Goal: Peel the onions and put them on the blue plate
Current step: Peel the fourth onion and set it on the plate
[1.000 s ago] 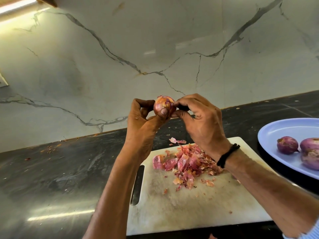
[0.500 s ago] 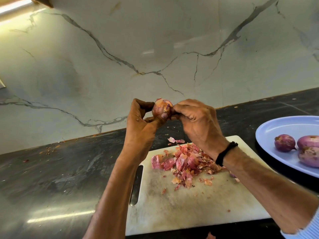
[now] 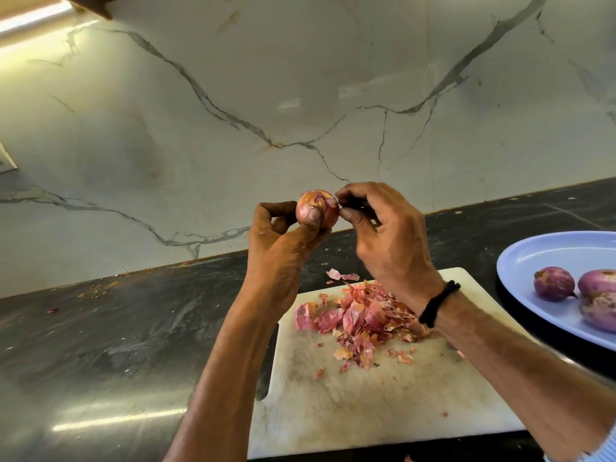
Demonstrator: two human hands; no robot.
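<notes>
Pale marble wall (image 3: 300, 95) with grey veins fills the background, and a dark polished counter (image 3: 100, 328) runs below it, with small crumbs of skin near the wall. A strip of warm light (image 3: 30, 18) glows at the top left.

On the counter lies a white cutting board (image 3: 366, 401). A heap of pink peels (image 3: 363, 315) sits on it, under the hands, probably so that what falls stays in one place.

The left hand (image 3: 280, 248) holds the onion (image 3: 310, 200) raised above the board, with fingers curled behind it and the thumb pressed on its front. This keeps the onion steady and offers its top to the other hand. The right hand (image 3: 390, 241) is closed at the onion's upper right side, where thumb and forefinger pinch a loose flap of skin. Something dark shows between these fingers; whether it is a small blade or only shadow cannot be told.

Dry orange-pink skin covers most of the onion's visible face, so the peeling seems only partly done. The blue plate (image 3: 550, 251) stands at the right, just beside the board, and three peeled onions (image 3: 553, 283) lie on it, on the right hand's side for the drop-off.
</notes>
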